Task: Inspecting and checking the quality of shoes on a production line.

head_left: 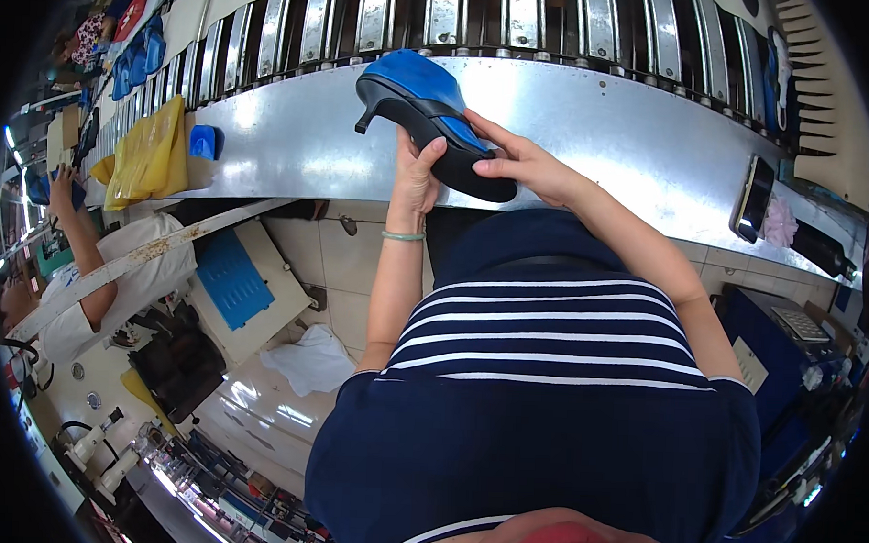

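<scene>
I hold a blue heeled shoe point(410, 91) in both hands above the metal ledge. It is tilted on its side, with its short black heel pointing left and its black sole facing me. My left hand point(417, 170) grips it from below, the thumb against the sole. My right hand point(531, 168) has closed on the front part, thumb on the sole near the toe and fingers at the far side. A dark strap crosses the blue upper. The fingers behind the shoe are partly hidden.
Beyond the metal ledge point(593, 114) runs a roller conveyor point(462, 19). Yellow sheeting point(151, 156) and a small blue piece point(204, 142) lie to the left, a phone point(753, 198) and a pink scrunched item point(779, 224) to the right. Another person point(148, 261) works at far left.
</scene>
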Available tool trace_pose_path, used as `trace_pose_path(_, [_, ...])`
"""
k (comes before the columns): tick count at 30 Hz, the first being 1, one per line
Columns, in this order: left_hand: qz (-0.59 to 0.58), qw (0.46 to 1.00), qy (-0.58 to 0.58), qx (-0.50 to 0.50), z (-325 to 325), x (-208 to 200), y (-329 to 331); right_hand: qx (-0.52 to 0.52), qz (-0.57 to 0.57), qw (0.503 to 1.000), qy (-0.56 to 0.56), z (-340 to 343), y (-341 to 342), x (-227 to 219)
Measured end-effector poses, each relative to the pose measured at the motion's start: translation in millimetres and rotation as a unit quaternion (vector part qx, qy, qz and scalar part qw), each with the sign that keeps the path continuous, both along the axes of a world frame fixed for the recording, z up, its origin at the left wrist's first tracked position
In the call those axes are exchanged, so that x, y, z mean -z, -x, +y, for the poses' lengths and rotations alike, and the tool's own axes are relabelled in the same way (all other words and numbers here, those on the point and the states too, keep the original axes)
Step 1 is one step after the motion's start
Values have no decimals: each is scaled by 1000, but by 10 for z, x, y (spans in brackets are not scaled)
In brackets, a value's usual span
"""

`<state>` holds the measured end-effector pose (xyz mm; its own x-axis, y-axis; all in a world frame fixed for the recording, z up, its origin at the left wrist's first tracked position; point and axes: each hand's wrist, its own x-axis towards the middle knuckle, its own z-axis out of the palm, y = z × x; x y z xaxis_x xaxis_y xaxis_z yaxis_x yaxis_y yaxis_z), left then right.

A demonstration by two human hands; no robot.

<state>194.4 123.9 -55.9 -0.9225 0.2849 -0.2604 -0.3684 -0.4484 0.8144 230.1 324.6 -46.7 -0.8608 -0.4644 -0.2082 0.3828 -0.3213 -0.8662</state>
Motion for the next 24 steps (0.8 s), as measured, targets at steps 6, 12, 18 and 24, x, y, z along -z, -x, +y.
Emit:
trace_pose_path(6, [34, 998, 56, -22, 161, -48, -23, 98, 98, 983, -119, -117, 19, 77])
trace_pose_path(12, [38, 996, 68, -34, 287, -87, -34, 147, 163, 956, -194, -93, -10, 48])
trace_pose_path(18, [36, 996, 65, -38, 346, -131, -21, 155, 188, 940, -241, -51, 10, 47])
trace_pose_path(24, [-12, 1000, 1, 15, 361, -276, 86, 169, 60, 976, -124, 135, 133, 147])
